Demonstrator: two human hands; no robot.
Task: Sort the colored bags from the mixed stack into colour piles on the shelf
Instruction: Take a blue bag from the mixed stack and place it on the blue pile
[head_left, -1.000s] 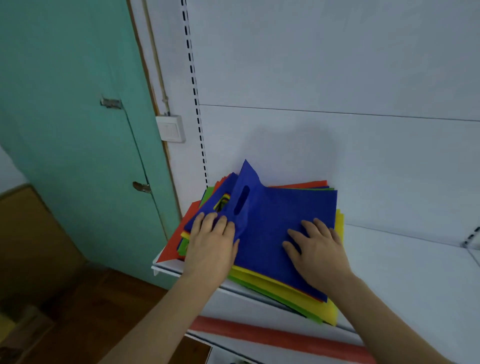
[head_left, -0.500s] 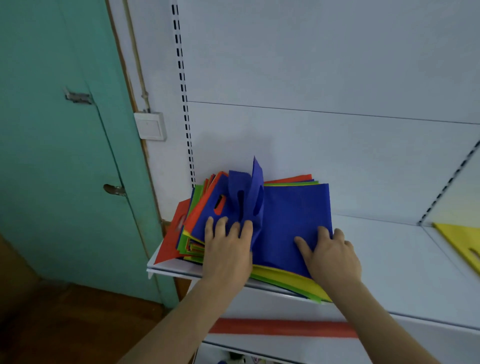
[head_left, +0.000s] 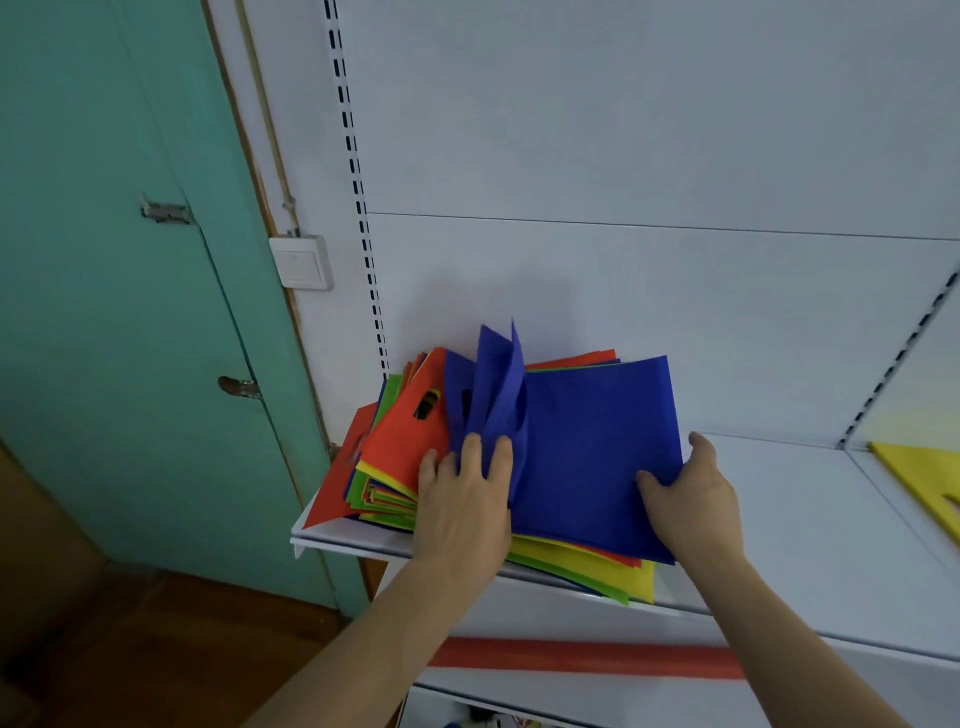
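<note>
A mixed stack of coloured bags (head_left: 395, 483), red, green, yellow and blue, lies at the left end of the white shelf (head_left: 810, 540). Blue bags (head_left: 592, 441) lie on top, their handle ends bunched and standing up. My left hand (head_left: 462, 499) rests on the stack with straight fingers pressing the blue handle ends; its thumb is hidden under the blue fabric. A red bag (head_left: 405, 441) shows just left of those fingers. My right hand (head_left: 685, 499) pinches the right edge of the top blue bag, thumb on top. A yellow bag (head_left: 924, 483) lies apart at the far right.
The teal door (head_left: 114, 312) stands left of the shelf, with a white wall switch (head_left: 301, 262) beside it. A red strip (head_left: 582, 657) runs along the shelf front below. A slotted upright (head_left: 358, 208) rises behind the stack. Bare shelf lies between the stack and the yellow bag.
My right hand slid from flat on the blue bag to its right edge and took hold. My left hand pushed the blue handle ends up, uncovering the red bag. The view swung right.
</note>
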